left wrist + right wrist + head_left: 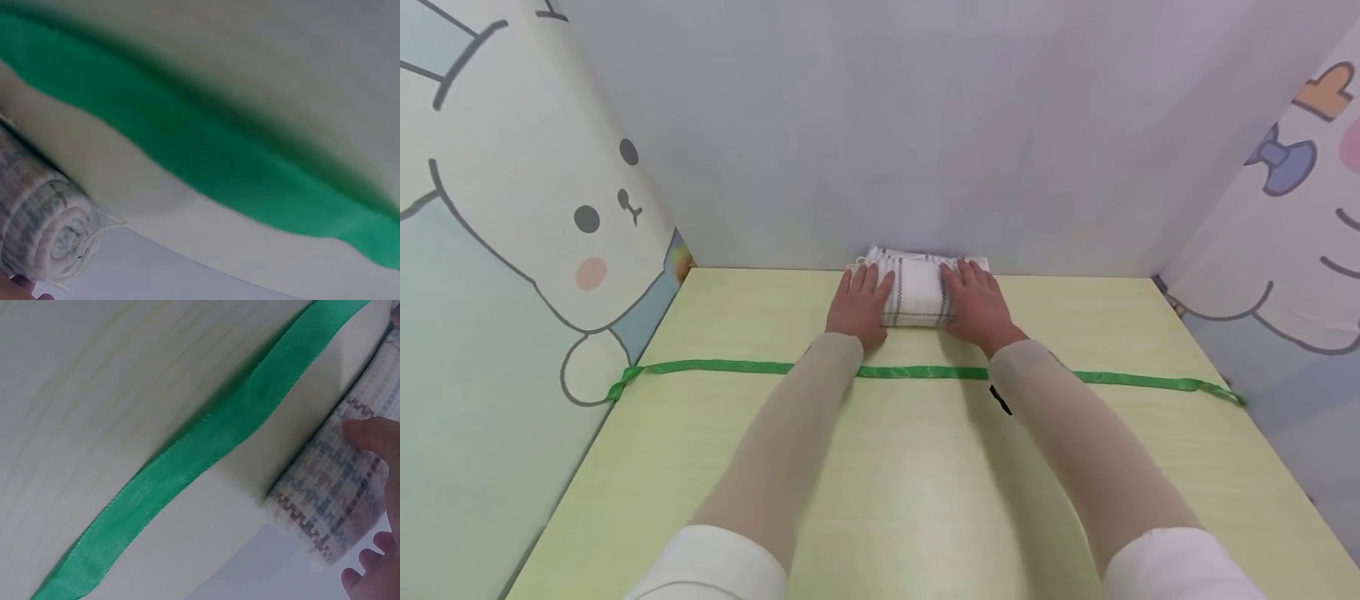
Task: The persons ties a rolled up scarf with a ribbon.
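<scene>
A white cloth with checked stripes lies rolled up at the table's far edge. Its spiral end and loose fringe threads show in the left wrist view, where the rolled cloth sits at lower left. My left hand rests on the roll's left part, fingers extended over its top. On the right part lies my right hand, fingers likewise extended and a little spread. In the right wrist view the thumb touches the roll's near side. Most of the left hand is out of its wrist view.
A green ribbon runs across the pale wooden table, passing under both forearms. A small black strip shows beside the right forearm. Behind the table hangs a plain pale backdrop; cartoon-printed panels stand at both sides.
</scene>
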{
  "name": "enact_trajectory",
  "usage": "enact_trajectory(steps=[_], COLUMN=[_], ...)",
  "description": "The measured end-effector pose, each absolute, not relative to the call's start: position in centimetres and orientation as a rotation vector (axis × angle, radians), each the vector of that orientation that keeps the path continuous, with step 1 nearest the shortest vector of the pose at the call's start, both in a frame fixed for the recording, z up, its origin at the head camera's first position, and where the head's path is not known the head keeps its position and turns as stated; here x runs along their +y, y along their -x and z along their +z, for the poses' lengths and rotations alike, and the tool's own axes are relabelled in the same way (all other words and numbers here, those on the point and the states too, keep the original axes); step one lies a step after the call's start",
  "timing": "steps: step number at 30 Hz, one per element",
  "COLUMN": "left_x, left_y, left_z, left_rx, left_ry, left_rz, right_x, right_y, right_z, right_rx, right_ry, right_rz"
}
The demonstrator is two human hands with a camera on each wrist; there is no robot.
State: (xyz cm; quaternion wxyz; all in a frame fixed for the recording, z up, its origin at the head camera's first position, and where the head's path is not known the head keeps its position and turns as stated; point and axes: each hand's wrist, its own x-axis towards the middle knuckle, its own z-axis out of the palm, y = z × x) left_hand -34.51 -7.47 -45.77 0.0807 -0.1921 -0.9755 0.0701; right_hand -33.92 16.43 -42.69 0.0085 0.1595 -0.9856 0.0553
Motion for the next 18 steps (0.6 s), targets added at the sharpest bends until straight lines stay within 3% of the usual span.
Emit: enact_trajectory(steps=[18], left_x=[-6.8], left_y=[35.5], left_z=[-45.9], left_rx=[-2.981], left_ry=[0.509], left_rz=[0.146], right_x=[15.7], right_y=[34.6], right_z=[-43.9], right_rx=[-3.082], right_ry=[-0.515], right_rz=[-0.255])
